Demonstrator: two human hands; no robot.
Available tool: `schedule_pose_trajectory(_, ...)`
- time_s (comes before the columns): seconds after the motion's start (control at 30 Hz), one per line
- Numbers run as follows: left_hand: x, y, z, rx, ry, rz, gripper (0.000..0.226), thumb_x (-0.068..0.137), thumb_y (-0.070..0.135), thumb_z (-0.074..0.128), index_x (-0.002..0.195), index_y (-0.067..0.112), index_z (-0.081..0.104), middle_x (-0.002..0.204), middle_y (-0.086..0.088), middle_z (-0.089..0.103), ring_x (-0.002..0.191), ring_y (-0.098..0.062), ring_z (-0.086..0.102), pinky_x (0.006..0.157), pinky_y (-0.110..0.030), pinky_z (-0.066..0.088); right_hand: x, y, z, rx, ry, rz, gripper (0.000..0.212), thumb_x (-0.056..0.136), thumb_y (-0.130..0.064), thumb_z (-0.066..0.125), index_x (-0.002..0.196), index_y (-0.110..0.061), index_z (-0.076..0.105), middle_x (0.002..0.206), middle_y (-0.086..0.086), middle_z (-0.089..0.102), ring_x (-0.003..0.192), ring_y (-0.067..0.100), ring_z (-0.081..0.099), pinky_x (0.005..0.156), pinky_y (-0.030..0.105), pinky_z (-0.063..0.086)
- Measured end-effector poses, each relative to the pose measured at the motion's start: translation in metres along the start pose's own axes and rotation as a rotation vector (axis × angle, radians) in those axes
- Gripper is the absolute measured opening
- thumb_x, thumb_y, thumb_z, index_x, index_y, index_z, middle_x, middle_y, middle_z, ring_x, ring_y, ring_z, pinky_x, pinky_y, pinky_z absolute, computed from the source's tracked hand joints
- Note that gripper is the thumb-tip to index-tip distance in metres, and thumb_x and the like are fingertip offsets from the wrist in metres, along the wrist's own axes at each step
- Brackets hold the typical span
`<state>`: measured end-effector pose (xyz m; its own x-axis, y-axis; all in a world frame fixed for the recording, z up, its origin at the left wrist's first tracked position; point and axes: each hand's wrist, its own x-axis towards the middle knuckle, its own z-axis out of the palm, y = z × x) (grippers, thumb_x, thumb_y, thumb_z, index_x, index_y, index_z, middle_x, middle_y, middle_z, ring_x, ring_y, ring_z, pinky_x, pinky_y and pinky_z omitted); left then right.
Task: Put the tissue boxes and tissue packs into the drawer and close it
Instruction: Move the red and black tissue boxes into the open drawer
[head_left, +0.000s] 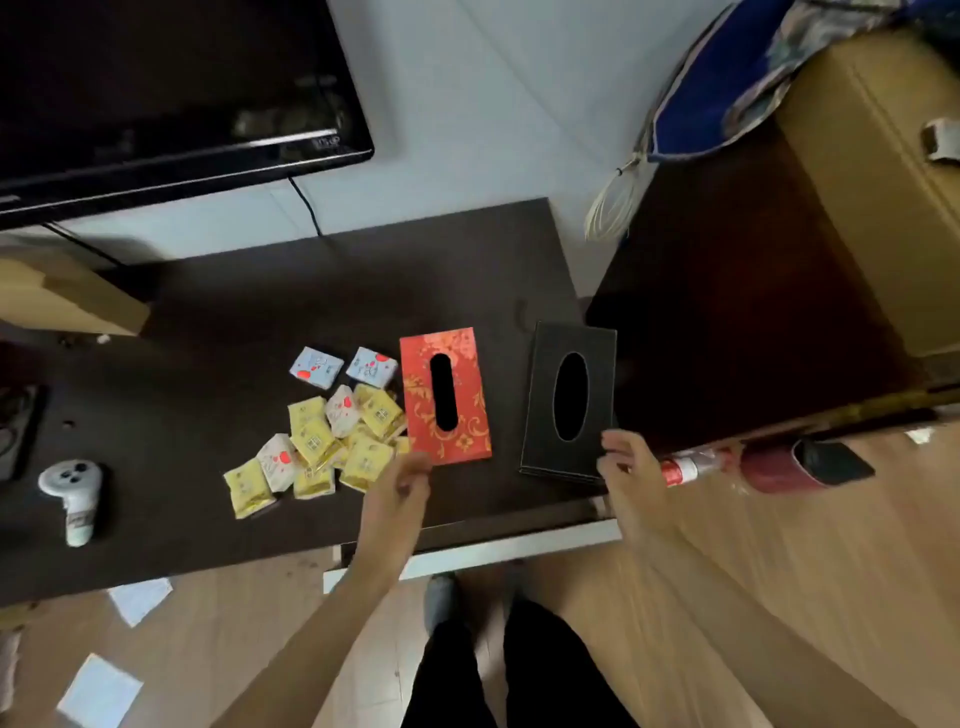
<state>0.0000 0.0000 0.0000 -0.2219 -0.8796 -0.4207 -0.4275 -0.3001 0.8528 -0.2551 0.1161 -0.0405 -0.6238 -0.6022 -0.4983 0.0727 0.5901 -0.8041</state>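
A red and gold tissue box (470, 374) lies on the dark cabinet top (218, 322), with a black tissue box (540, 395) to its right. Several small tissue packs (322, 431), yellow, white and pale blue, are heaped to the left of the red box. My left hand (402, 480) hovers at the near corner of the red box, fingers loosely curled, holding nothing. My right hand (626, 467) is at the near right corner of the black box, fingers apart; whether it touches the box is unclear. The white drawer front (545, 545) shows below the cabinet edge.
A TV (156, 88) stands at the back left. A white controller (75, 493) lies on the cabinet at the left. A red bottle (769, 467) lies on the floor to the right, near a dark cupboard with a cardboard box (883, 182). Papers (98, 696) litter the wooden floor.
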Motion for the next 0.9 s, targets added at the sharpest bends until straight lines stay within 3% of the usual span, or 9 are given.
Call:
schedule_pose_trajectory(0.1, 0.064, 0.025, 0.015, 0.205, 0.107, 0.151, 0.032, 0.094, 0.014, 0.059, 0.125, 0.020, 0.060, 0.123, 0.007, 0.059, 0.114, -0.006, 0.054, 0.094, -0.025, 0.045, 0.043, -0.019, 0.009, -0.125, 0.150, -0.075, 0.052, 0.093, -0.010, 0.070, 0.141, -0.013, 0.051, 0.134, -0.003, 0.054, 0.119, 0.011, 0.052, 0.097, 0.024, 0.043)
schedule_pose_trajectory(0.17, 0.103, 0.038, 0.026, 0.321, 0.167, 0.170, 0.041, 0.089, 0.015, 0.061, 0.129, 0.013, 0.053, 0.127, 0.003, 0.051, 0.122, -0.018, 0.046, 0.095, -0.028, 0.037, 0.066, -0.029, 0.018, -0.131, 0.136, -0.031, 0.062, 0.090, -0.016, 0.075, 0.144, -0.008, 0.048, 0.141, 0.007, 0.055, 0.126, 0.022, 0.054, 0.106, 0.039, 0.048)
schedule_pose_trajectory(0.23, 0.125, 0.029, 0.035, 0.376, 0.162, 0.062, 0.062, 0.082, 0.005, 0.062, 0.139, 0.005, 0.040, 0.139, -0.008, 0.044, 0.133, -0.028, 0.037, 0.103, -0.032, 0.034, 0.082, -0.023, 0.025, -0.134, 0.101, 0.054, 0.073, 0.089, -0.020, 0.077, 0.150, -0.007, 0.040, 0.149, 0.015, 0.049, 0.137, 0.034, 0.049, 0.113, 0.052, 0.044)
schedule_pose_trajectory(0.33, 0.151, 0.016, 0.042, 0.342, 0.101, -0.129, 0.087, 0.081, 0.000, 0.062, 0.154, 0.005, 0.014, 0.148, -0.022, 0.039, 0.135, -0.039, 0.040, 0.105, -0.053, 0.042, 0.097, -0.014, 0.032, -0.131, 0.121, 0.066, 0.074, 0.086, -0.020, 0.079, 0.148, -0.005, 0.042, 0.148, 0.018, 0.049, 0.136, 0.037, 0.051, 0.111, 0.055, 0.044)
schedule_pose_trajectory(0.47, 0.169, -0.001, 0.051, 0.336, 0.169, -0.124, 0.062, 0.083, 0.006, 0.064, 0.137, 0.007, 0.035, 0.127, -0.017, 0.053, 0.116, -0.034, 0.055, 0.093, -0.052, 0.050, 0.107, 0.002, 0.036, -0.092, 0.138, 0.090, 0.070, 0.085, -0.015, 0.079, 0.145, -0.005, 0.046, 0.143, 0.018, 0.054, 0.131, 0.036, 0.055, 0.109, 0.053, 0.048)
schedule_pose_trajectory(0.53, 0.176, -0.005, 0.051, 0.335, 0.185, -0.117, 0.044, 0.086, 0.016, 0.067, 0.121, 0.011, 0.042, 0.114, -0.009, 0.057, 0.107, -0.029, 0.058, 0.081, -0.044, 0.051, 0.113, 0.007, 0.035, -0.087, 0.149, 0.091, 0.068, 0.083, -0.015, 0.080, 0.143, -0.005, 0.050, 0.141, 0.017, 0.057, 0.129, 0.036, 0.056, 0.108, 0.052, 0.049)
schedule_pose_trajectory(0.63, 0.189, -0.003, 0.050, 0.311, 0.192, -0.195, 0.037, 0.085, 0.018, 0.070, 0.113, 0.010, 0.046, 0.099, -0.004, 0.058, 0.096, -0.028, 0.063, 0.065, -0.034, 0.045, 0.119, 0.009, 0.036, -0.018, 0.168, 0.148, 0.062, 0.082, -0.010, 0.080, 0.139, -0.009, 0.056, 0.138, 0.014, 0.060, 0.126, 0.034, 0.059, 0.105, 0.047, 0.051)
schedule_pose_trajectory(0.77, 0.188, 0.007, 0.043, 0.268, 0.218, -0.301, 0.036, 0.074, 0.014, 0.080, 0.103, 0.004, 0.059, 0.095, -0.015, 0.069, 0.081, -0.030, 0.070, 0.065, -0.042, 0.058, 0.108, 0.012, 0.033, 0.047, 0.195, 0.150, 0.055, 0.081, -0.006, 0.079, 0.133, -0.014, 0.064, 0.126, 0.008, 0.070, 0.119, 0.029, 0.064, 0.091, 0.035, 0.052)
schedule_pose_trajectory(0.9, 0.155, 0.013, 0.043, 0.228, 0.253, -0.152, 0.051, 0.069, 0.014, 0.083, 0.114, 0.009, 0.060, 0.100, -0.001, 0.069, 0.091, -0.023, 0.068, 0.078, -0.039, 0.058, 0.076, 0.020, 0.025, 0.036, 0.239, 0.017, 0.052, 0.080, -0.009, 0.079, 0.130, -0.018, 0.064, 0.121, 0.002, 0.067, 0.107, 0.019, 0.064, 0.071, 0.016, 0.046)
